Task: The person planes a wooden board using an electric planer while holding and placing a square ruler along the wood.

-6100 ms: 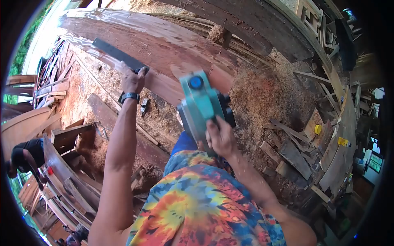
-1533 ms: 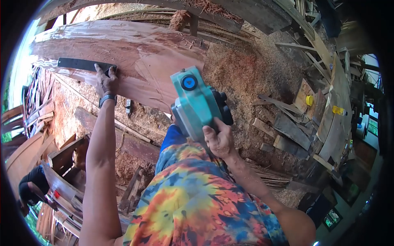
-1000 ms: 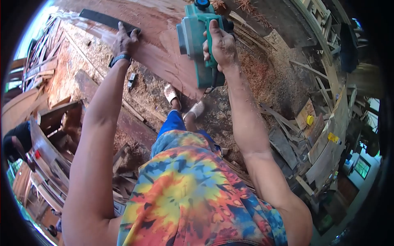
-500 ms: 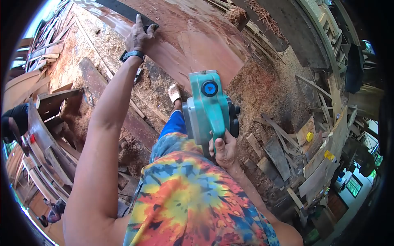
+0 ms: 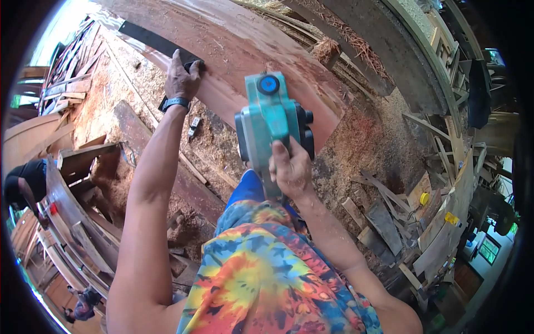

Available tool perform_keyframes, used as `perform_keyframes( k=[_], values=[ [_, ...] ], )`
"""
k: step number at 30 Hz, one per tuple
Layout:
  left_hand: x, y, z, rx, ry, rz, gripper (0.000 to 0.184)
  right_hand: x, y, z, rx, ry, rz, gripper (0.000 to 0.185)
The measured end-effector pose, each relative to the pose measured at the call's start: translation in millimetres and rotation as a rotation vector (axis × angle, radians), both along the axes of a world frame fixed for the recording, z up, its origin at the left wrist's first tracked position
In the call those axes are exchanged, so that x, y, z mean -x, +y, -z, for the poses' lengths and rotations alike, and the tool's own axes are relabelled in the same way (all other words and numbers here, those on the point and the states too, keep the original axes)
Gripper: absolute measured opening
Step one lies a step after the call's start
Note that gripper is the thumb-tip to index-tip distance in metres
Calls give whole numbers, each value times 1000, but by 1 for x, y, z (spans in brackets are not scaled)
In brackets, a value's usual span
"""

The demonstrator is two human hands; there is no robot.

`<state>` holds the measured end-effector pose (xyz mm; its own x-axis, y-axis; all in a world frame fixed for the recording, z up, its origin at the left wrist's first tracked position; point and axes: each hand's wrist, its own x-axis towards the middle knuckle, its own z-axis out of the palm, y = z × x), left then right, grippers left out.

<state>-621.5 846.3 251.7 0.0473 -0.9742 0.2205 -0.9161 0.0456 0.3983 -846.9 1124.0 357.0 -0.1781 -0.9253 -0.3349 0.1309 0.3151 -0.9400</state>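
Observation:
A teal electric planer (image 5: pixel 268 114) with a round blue-centred knob is over the near end of a wide reddish wooden slab (image 5: pixel 239 47). My right hand (image 5: pixel 292 170) is wrapped around its rear handle. Further left, my left hand (image 5: pixel 182 79) grips the near end of a long dark flat bar (image 5: pixel 158 40), thumb and forefinger at its tip. That bar lies along the slab's left edge. The planer's underside is hidden, so I cannot tell whether it touches the wood.
Sawdust (image 5: pixel 370 133) covers the ground around the slab. Board offcuts (image 5: pixel 384 222) lie on the right, and a large dark plank (image 5: pixel 384 44) runs along the upper right. A small metallic object (image 5: pixel 194 127) sits below my left wrist. Another person (image 5: pixel 25 182) is at the far left.
The planer and my right hand have moved forward, up over the slab. My left hand and the dark bar have come slightly nearer and to the left in view.

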Motion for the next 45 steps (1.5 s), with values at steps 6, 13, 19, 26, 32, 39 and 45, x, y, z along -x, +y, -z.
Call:
perform_keyframes(
  k=[6, 13, 19, 26, 32, 39, 45],
  values=[
    [-20, -35, 5, 25, 30, -58, 70, -13, -147, 19, 155, 173, 22, 62],
    [-16, -47, 0, -5, -57, -147, 61, -13, -278, 3, 108, -23, -55, 68],
    [-17, -49, 6, -22, -48, -137, 62, -14, -181, -8, 70, 37, -37, 59],
    [-15, -47, 5, -13, -39, -148, 62, -8, 43, -6, -92, 37, -19, 63],
    [-13, -47, 8, 25, -62, -165, 60, -8, 63, 3, -118, 17, 14, 64],
    [-14, -47, 7, 22, -53, -154, 58, -10, -69, -2, 9, 131, -4, 63],
    [-15, -47, 12, 51, -43, -150, 58, -15, -237, 17, 253, 218, -7, 65]
  ],
)
